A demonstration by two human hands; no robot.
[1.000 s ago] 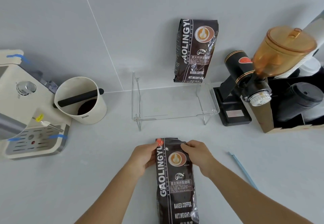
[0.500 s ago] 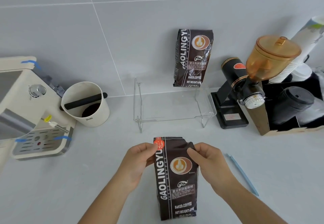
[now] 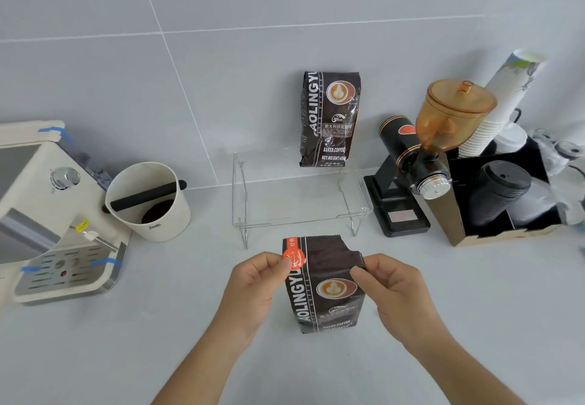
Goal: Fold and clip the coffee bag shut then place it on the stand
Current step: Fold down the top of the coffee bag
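The coffee bag [image 3: 324, 284] stands upright on the tabletop [image 3: 474, 293], just in front of the clear acrylic stand [image 3: 300, 202], and the person holds it by its two upper corners. The left hand [image 3: 253, 290] has its grip closed on the left edge, thumb and forefinger pinching beside the orange round sticker [image 3: 294, 259]. The right hand [image 3: 392, 287] has its grip closed on the right corner, which is already bent over and crumpled inward, while the rest of the top edge is flat and unfolded.

The step in hand looks like the start of the fold: the mouth is being flattened and turned down, with nothing clipped yet. The next move calls for both hands to roll the top strip down evenly, keeping the crease square across the width, then for one hand to hold the fold while the other fetches a clip.

No clip can be picked out for certain; a pale blue sliver [image 3: 582, 250] at the right edge of the frame may be one, but it is cut off almost entirely. The bag's lower part is foreshortened and its small print is unreadable. A second coffee bag [image 3: 330, 119] sits at the back of the stand, leaning on the tiled wall [image 3: 190, 56]; the front of the stand is free. Whether the held bag is full cannot be told.
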